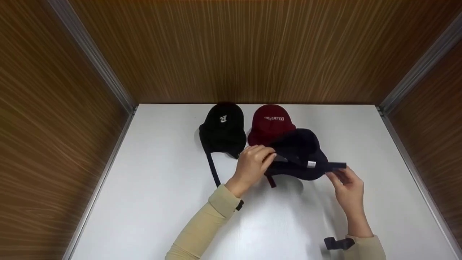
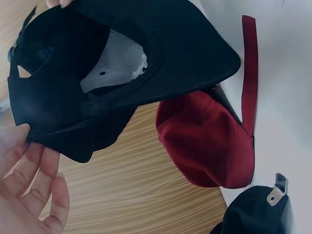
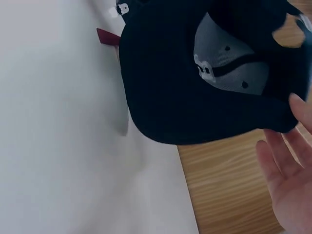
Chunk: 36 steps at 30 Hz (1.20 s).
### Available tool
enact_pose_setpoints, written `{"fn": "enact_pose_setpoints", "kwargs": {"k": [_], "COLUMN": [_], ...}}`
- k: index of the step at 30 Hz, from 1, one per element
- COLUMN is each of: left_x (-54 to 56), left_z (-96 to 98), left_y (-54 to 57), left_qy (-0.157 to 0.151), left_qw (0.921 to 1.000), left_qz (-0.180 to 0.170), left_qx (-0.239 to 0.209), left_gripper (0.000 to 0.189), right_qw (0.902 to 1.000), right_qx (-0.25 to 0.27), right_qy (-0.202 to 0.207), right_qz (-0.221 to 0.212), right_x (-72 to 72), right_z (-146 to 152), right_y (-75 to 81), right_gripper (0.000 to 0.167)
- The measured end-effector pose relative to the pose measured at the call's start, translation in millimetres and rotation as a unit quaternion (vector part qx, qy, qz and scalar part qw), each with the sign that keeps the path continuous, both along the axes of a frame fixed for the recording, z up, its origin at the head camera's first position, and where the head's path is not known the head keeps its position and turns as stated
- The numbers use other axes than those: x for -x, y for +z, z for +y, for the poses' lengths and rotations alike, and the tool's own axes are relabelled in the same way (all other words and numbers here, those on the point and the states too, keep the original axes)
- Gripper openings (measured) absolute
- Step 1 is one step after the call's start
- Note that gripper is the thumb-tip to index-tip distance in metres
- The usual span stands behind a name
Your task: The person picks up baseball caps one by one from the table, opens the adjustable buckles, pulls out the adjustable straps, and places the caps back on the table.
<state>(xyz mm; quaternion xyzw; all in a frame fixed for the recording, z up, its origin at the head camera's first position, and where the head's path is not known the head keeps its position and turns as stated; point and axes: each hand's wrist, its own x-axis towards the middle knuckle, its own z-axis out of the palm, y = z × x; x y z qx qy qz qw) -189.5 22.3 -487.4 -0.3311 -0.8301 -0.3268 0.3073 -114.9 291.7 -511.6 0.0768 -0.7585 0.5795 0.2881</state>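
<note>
A dark navy baseball cap (image 1: 308,144) is held up off the table between both hands. Its pale inner lining and bill (image 2: 195,48) show in the left wrist view. The left hand (image 1: 253,161) pinches the cap's left edge between thumb and fingers. At the opposite edge, near a protruding dark strap (image 1: 337,165), the right hand (image 1: 348,187) pinches the rim; the right wrist view shows its thumb inside and fingers underneath. Behind, a red cap (image 1: 271,121) with white lettering is partly covered by the navy one. Left of it lies a black cap (image 1: 225,131) with a white R.
The white table (image 1: 151,180) is bounded by wood-grain panels (image 1: 231,50) at the back and both sides. A long black strap (image 1: 213,169) trails forward from the black cap. The red cap's strap end (image 1: 270,181) pokes out below the navy cap.
</note>
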Motion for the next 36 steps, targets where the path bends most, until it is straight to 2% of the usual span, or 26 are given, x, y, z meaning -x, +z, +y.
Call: {"fn": "enact_pose_setpoints", "kwargs": {"k": [3, 6, 11, 14, 18, 19, 26, 30, 36], "left_x": [1.6, 4.3, 8.1, 10.1, 13.6, 14.5, 22.4, 25.3, 26.2], "left_z": [-2.2, -6.7, -17.0, -22.8, -28.7, -30.2, -37.6, -38.4, -36.4], "left_y": [2.9, 4.1, -1.2, -6.4, -14.2, -16.6, -37.9, -46.9, -50.6], "left_qy": [0.0, 0.006, 0.023, 0.029, 0.043, 0.045, 0.062, 0.066, 0.069], "left_qw": [1.0, 0.9999, 0.999, 0.9973, 0.9943, 0.9938, 0.9893, 0.9874, 0.9861], "left_qz": [0.007, 0.01, -0.018, -0.046, -0.076, -0.081, -0.112, -0.121, -0.126], "left_qx": [-0.002, 0.006, 0.033, 0.049, 0.061, 0.061, 0.069, 0.077, 0.083], "left_gripper": [0.01, 0.01, 0.011, 0.011, 0.009, 0.009, 0.012, 0.013, 0.009], "right_qw": [0.9997, 0.9995, 0.9964, 0.9912, 0.9839, 0.9825, 0.9731, 0.9709, 0.9651], "right_qx": [-0.021, -0.028, -0.038, -0.048, -0.07, -0.077, -0.096, -0.123, -0.2], "right_qy": [-0.011, -0.013, -0.005, 0.01, 0.031, 0.036, 0.044, 0.036, -0.006], "right_qz": [0.008, -0.004, -0.076, -0.123, -0.162, -0.166, -0.205, -0.202, -0.169], "right_x": [1.7, 2.6, 3.6, 6.7, 14.4, 17.0, 42.7, 48.2, 53.8], "right_z": [-5.7, -10.6, -18.1, -22.1, -26.0, -26.3, -14.2, -15.0, -18.4], "right_y": [7.0, 11.2, 13.0, 12.2, 9.4, 7.4, -35.9, -39.4, -36.9], "right_gripper": [0.01, 0.008, 0.006, 0.005, 0.005, 0.005, 0.009, 0.007, 0.008]}}
